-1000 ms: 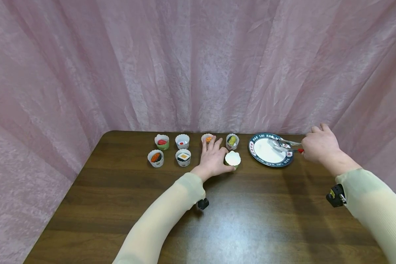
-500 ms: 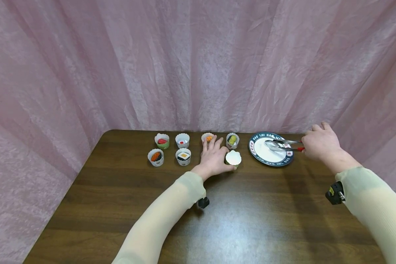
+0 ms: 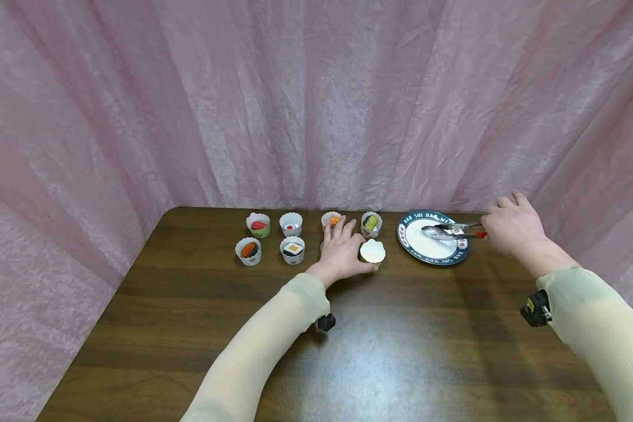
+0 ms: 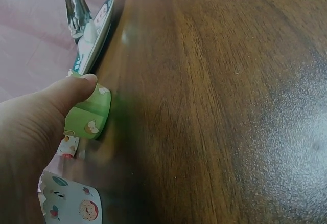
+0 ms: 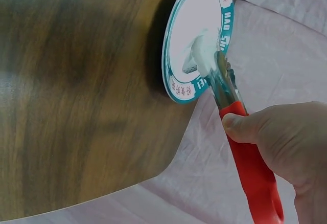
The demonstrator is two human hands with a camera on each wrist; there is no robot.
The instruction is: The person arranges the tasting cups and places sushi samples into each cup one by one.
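My left hand (image 3: 340,255) holds a green paper baking cup (image 4: 87,114) between thumb and index finger; in the head view only its white inside (image 3: 372,252) shows well. The other fingers spread toward a cup with an orange piece (image 3: 334,221). My right hand (image 3: 511,225) grips metal tongs with red handles (image 5: 250,168). Their tips reach over a white plate with a teal lettered rim (image 3: 412,253). At the tips is a small white piece (image 5: 204,52) with a darker patterned part under it; I cannot tell whether it is pinched or only touched.
Left of my left hand stand several paper cups with small sushi-like pieces, among them a red one (image 3: 258,225), an orange-and-black one (image 3: 249,251) and a yellow-and-white one (image 3: 293,250). A cup with a yellow-green piece (image 3: 371,224) is behind the green cup. Pink curtain (image 3: 316,105) borders the wooden table (image 3: 401,351).
The tongs' tips have shifted slightly left over the plate, and their arms have turned a little. My left hand has stayed at the green cup. The other cups and the plate stay in place.
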